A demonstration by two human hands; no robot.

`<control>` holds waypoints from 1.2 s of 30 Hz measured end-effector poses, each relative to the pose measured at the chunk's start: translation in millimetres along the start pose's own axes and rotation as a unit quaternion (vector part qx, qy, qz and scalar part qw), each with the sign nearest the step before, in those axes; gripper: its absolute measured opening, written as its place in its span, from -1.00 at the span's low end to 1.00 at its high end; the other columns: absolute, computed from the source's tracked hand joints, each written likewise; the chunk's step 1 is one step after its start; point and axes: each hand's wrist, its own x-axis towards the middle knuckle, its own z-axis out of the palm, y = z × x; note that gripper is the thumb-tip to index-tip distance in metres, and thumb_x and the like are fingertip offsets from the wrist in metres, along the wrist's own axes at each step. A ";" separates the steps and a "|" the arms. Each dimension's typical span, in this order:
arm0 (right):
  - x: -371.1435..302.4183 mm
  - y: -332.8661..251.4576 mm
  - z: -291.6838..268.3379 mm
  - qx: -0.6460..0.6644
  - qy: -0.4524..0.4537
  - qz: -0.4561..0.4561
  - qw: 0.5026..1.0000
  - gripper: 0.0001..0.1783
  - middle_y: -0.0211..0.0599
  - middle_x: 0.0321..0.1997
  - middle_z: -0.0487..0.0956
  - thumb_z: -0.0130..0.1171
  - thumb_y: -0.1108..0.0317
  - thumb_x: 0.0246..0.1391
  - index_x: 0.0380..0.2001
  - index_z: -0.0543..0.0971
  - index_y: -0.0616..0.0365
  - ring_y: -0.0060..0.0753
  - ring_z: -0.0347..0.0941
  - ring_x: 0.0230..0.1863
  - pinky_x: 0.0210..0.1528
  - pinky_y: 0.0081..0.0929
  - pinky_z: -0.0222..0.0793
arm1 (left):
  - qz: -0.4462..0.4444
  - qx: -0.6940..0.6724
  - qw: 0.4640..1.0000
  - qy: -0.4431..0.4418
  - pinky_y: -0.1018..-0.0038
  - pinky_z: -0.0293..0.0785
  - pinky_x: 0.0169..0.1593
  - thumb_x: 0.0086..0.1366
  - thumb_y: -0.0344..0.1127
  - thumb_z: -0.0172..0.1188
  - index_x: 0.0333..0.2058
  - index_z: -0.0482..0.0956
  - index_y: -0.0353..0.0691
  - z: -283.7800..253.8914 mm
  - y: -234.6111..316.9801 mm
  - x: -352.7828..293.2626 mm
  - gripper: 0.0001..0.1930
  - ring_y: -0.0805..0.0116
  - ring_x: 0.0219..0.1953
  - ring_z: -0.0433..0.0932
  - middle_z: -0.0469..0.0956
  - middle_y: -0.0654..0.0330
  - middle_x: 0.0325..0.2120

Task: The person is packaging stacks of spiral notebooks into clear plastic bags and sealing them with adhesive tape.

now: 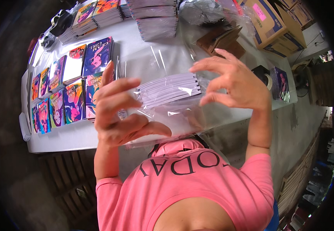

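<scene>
Notebook stack point(169, 87) lies on white table point(65, 141), near side, between the hands, clear plastic film point(178, 113) around it; probably heavyish, firm as a block, though loose books may slide; film looks thin, crinkly, glossy, likely slippery and easy to tear. Best hold: left and right ends, through film. Left hand point(117, 111) and right hand point(236, 82) half open, fingers spread and curved, nothing clearly gripped; can't tell if fingertips touch film. Far right: stiff cardboard box point(276, 32); left: glossy-covered notebooks point(73, 102), flat rectangles

White table point(68, 135), grey floor point(302, 115), perhaps a slatted pallet point(65, 173) in shadow
</scene>
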 end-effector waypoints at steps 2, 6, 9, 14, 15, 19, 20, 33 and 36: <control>-1.1 5.2 1.1 0.025 0.007 0.001 1.000 -0.83 -0.27 0.17 0.38 0.37 0.23 -0.32 -0.61 0.64 0.02 -0.09 0.18 0.27 0.28 0.00 -0.01 | -0.108 0.047 0.987 -0.108 -0.04 0.13 0.20 -0.35 -0.12 0.50 -0.67 0.48 -0.07 -4.2 4.6 12.9 -0.65 0.04 -0.05 0.49 0.39 0.19 -0.10; -0.2 15.6 -3.3 0.190 0.100 -0.127 0.968 -0.83 -0.10 0.17 0.36 0.37 0.26 -0.32 -0.53 0.66 0.00 -0.01 0.18 0.26 0.26 -0.07 0.03 | -0.226 0.137 0.907 -0.329 0.26 0.42 0.01 -0.08 -0.36 0.37 -0.32 0.70 -0.01 -17.7 -5.9 20.0 -0.74 0.08 -0.15 0.54 0.21 0.04 0.19; -2.7 0.6 -8.8 0.089 0.073 -0.118 0.986 -0.77 -0.13 0.16 0.37 0.38 0.28 -0.33 -0.46 0.66 0.00 -0.05 0.22 0.22 0.22 -0.15 0.09 | -0.235 0.100 0.863 -0.435 0.35 0.51 -0.20 -0.04 -0.48 0.27 -0.18 0.63 -0.01 -22.7 -15.4 25.4 -0.63 0.27 -0.33 0.57 0.25 0.03 0.16; -5.0 -6.0 -9.6 -0.063 -0.018 0.073 0.995 -0.49 -0.40 0.09 0.46 0.40 0.27 -0.36 -0.19 0.59 0.05 -0.25 0.37 0.09 0.12 -0.26 0.23 | -0.324 0.093 0.819 -0.464 0.33 0.47 -0.38 0.00 -0.43 0.24 -0.11 0.52 -0.16 -10.0 -18.0 43.0 -0.61 0.24 -0.54 0.55 0.54 0.09 -0.39; -3.9 -3.3 -9.1 -0.045 -0.003 0.074 0.996 -0.44 -0.42 0.08 0.47 0.40 0.27 -0.36 -0.14 0.56 0.06 -0.26 0.38 0.07 0.09 -0.26 0.25 | -0.335 0.102 0.804 -0.480 0.35 0.46 -0.39 0.02 -0.42 0.24 -0.11 0.53 -0.16 -8.5 -21.3 42.1 -0.63 0.25 -0.56 0.55 0.54 0.11 -0.49; -7.1 8.3 -4.7 0.016 0.057 0.090 0.994 -0.33 -0.46 0.08 0.48 0.41 0.28 -0.37 -0.04 0.51 0.10 -0.27 0.39 0.07 0.05 -0.26 0.30 | -0.484 0.062 0.766 -0.419 0.39 0.42 -0.50 0.07 -0.44 0.24 -0.16 0.47 -0.25 -7.2 -44.6 53.4 -0.69 0.40 -0.65 0.52 0.44 0.20 -0.70; -10.7 12.5 -2.1 0.030 0.072 0.094 0.993 -0.32 -0.46 0.09 0.47 0.41 0.29 -0.38 -0.04 0.51 0.10 -0.27 0.39 0.09 0.05 -0.27 0.30 | -0.543 0.028 0.753 -0.372 0.39 0.41 -0.52 0.07 -0.45 0.24 -0.18 0.45 -0.25 -9.8 -46.9 59.3 -0.70 0.43 -0.65 0.51 0.40 0.23 -0.72; -6.4 9.0 27.4 0.079 0.240 -0.001 0.967 -0.76 -0.13 0.34 0.18 0.39 0.38 -0.42 -0.50 0.68 -0.13 -0.03 -0.01 0.36 0.33 -0.18 -0.13 | 0.046 0.247 0.804 -0.539 0.04 -0.01 0.24 -0.15 -0.36 0.36 -0.09 0.57 0.09 -40.6 11.1 67.8 -0.48 0.25 0.14 0.33 0.33 0.44 0.11; -1.1 9.7 31.1 0.128 0.230 -0.042 0.964 -0.79 -0.09 0.35 0.16 0.38 0.38 -0.38 -0.51 0.67 -0.13 -0.03 -0.02 0.36 0.33 -0.15 -0.15 | 0.192 0.238 0.843 -0.442 0.05 0.09 0.17 -0.16 -0.22 0.40 -0.26 0.61 0.12 -41.9 -14.2 0.5 -0.63 0.46 0.07 0.40 0.46 0.49 -0.20</control>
